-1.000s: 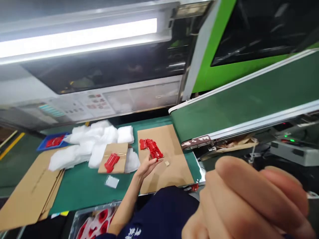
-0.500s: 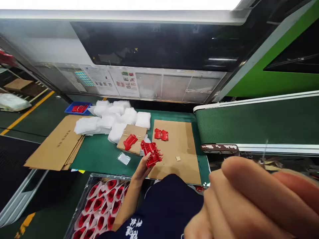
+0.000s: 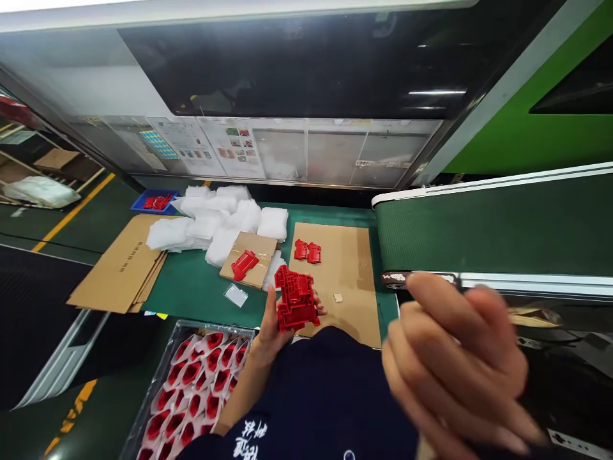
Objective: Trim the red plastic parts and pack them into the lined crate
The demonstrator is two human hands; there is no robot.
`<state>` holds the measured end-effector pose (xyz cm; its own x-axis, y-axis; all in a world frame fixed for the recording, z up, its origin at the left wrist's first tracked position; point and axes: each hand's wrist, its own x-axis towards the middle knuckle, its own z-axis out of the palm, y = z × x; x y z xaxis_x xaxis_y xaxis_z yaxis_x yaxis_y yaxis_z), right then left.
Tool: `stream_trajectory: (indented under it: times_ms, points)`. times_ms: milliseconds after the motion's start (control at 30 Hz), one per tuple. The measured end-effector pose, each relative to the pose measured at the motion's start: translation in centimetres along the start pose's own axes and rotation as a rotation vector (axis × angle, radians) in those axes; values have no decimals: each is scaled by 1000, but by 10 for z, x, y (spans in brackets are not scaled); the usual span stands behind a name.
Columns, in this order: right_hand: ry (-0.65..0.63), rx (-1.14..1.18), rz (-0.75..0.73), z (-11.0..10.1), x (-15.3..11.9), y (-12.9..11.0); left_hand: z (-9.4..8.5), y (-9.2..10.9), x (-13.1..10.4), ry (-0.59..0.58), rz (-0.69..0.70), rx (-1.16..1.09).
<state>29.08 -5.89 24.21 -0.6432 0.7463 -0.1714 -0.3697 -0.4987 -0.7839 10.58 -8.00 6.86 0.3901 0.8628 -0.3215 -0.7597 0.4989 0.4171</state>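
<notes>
Change came first at the left hand (image 3: 268, 324): it had brought the red plastic part (image 3: 297, 299) a little nearer to the camera, and the part was turned, so its ribbed side was shown more fully. For the work, I judged, this gave a better look at the shape. The part was in the lower middle of the frame, gripped between thumb and fingers and supported from beneath. The right hand (image 3: 454, 358) looked smaller than before, and more of its curled fingers came into view at lower right. It was apart from the part and blurred; I could not tell if it pinched something.

The left forearm (image 3: 243, 383) came up slantwise from the bottom edge, beside the dark shirt (image 3: 330, 390). The right forearm could not be made out clearly.

Just beyond the left hand, the cardboard sheet (image 3: 342, 262) carried two small red pieces (image 3: 314, 253) and a beige scrap (image 3: 338, 298). To the left, one more red piece (image 3: 244, 264) lay on a small cardboard pad (image 3: 261, 276), near the white sheets (image 3: 224, 246). At lower left stood a crate (image 3: 165, 358) with wrapped red items (image 3: 191, 372).
</notes>
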Motion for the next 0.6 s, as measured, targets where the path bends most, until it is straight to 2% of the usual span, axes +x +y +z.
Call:
stream_trajectory:
  times_ms: [100,167,233,267,333,433,600]
  points:
    - [192,-222,-32,-35,12,20,19,1,-5,-12,-27,-28]
    - [350,-537,-73,-55,20,33,29,0,-8,-16,-95,-46]
    - [445,-915,-119,-70,24,45,36,-1,-11,-18,-157,-64]
    - [443,-1082,-137,-74,24,49,38,-2,-13,-23,-185,-73]
    - [354,-1304,-177,-78,20,56,40,-5,-17,-34,-226,-82]
    - [235,-1455,-276,-76,10,59,40,-11,-20,-42,-278,-77]
    - [234,-1801,-438,-67,4,65,39,-21,-20,-57,-340,-43]
